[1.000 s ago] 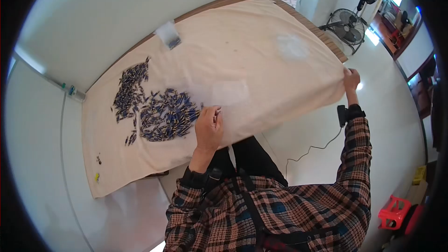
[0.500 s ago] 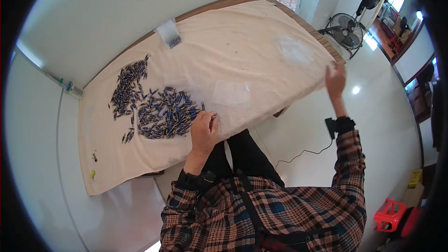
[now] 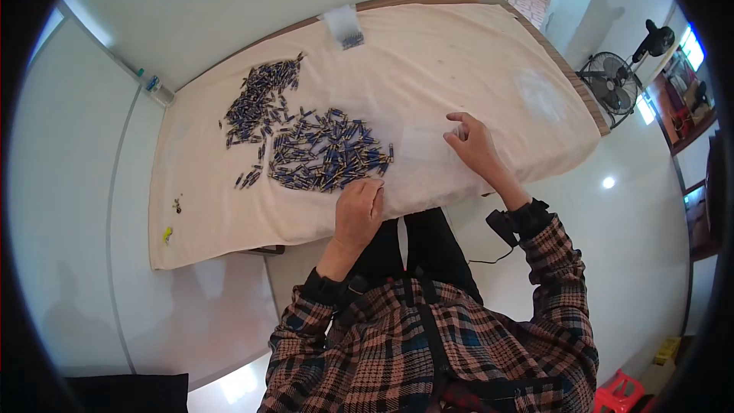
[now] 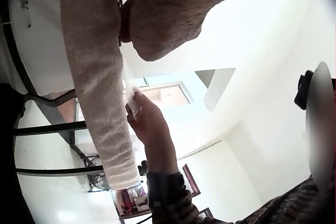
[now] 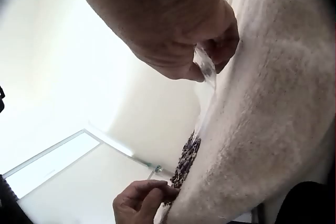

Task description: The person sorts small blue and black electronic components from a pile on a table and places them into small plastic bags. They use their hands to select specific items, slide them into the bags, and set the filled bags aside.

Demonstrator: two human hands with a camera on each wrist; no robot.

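Note:
In the head view the left hand has its fingers curled at the near right edge of a pile of small blue-and-gold cylindrical pieces; whether anything lies inside it is hidden. My right hand is above the cloth to the right of that pile. The right wrist view shows the right hand pinching a clear plastic piece between thumb and fingers. Part of the clear plastic lies left of this hand, over the cloth. A second, denser pile sits farther back on the left.
A clear packet with pieces in its end lies at the back edge. Whitish clear plastic is at the right. Small dark bits and a yellow-green item lie at the front left. A bottle stands by the wall.
My right hand has left the cloth's right edge, moved left and taken hold of the clear plastic. The left hand stays by the pile. The head view has shifted.

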